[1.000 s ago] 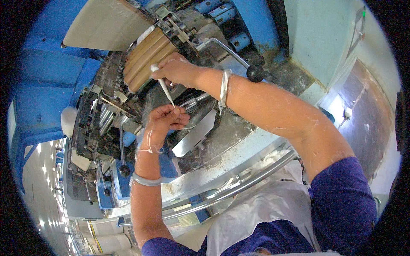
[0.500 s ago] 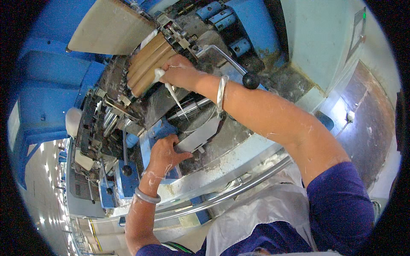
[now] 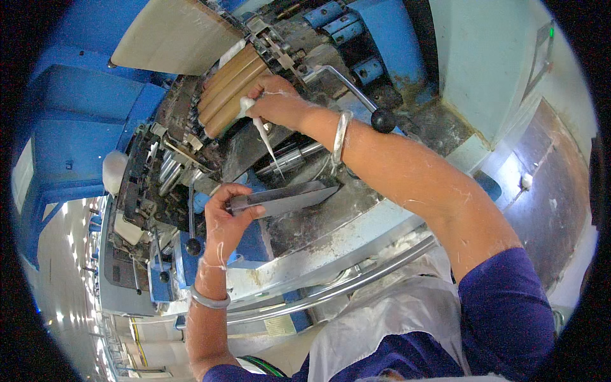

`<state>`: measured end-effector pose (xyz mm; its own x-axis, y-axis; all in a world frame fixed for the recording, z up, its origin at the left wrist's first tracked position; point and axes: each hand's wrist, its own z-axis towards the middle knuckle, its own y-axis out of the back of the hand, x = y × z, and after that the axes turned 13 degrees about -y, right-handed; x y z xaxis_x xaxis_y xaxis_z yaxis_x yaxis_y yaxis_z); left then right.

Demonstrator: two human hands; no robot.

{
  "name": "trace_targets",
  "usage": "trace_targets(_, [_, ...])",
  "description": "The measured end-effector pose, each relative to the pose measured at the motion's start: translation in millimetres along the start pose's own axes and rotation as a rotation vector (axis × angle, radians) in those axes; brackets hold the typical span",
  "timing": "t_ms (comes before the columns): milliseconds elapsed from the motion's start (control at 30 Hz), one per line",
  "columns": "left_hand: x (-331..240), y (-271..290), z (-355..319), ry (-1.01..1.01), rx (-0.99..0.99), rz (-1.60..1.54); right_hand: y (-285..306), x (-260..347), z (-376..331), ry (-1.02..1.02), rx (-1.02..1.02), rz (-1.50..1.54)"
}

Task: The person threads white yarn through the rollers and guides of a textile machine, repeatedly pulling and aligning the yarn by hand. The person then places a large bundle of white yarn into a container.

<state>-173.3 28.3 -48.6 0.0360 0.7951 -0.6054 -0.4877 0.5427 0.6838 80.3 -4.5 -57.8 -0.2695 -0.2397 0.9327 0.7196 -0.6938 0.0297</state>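
Observation:
I look down at a blue textile machine (image 3: 394,44) with tan rollers (image 3: 228,89) near its top. My right hand (image 3: 277,102) rests against the rollers and pinches a white strand of fibre (image 3: 264,137) that hangs down toward shiny metal rollers (image 3: 289,159). My left hand (image 3: 226,216) grips the left end of a flat grey metal plate (image 3: 286,198) lying across the machine's middle. Both wrists wear a silver bangle.
A metal lever with a black ball knob (image 3: 382,119) sticks out just right of my right wrist. Smaller black-knobbed levers (image 3: 193,245) stand left of my left hand. A curved steel rail (image 3: 356,280) runs along the machine's near edge. White lint dusts the surfaces.
My left hand dropped from near the strand and took hold of the grey plate. My right hand stayed at the tan rollers with the white strand.

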Motion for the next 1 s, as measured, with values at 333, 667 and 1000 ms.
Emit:
trace_targets(333, [15,10,-3,0.144,-0.002,-0.199,5,5,-7,0.024,-0.070,-0.038])
trace_targets(667, [45,-4,-4,0.338,-0.366,-0.786,13,15,-20,0.044,-0.002,0.051])
trace_targets(1000, [48,-8,35,0.268,-0.535,-0.916,7,-2,-4,-0.146,0.146,0.056])
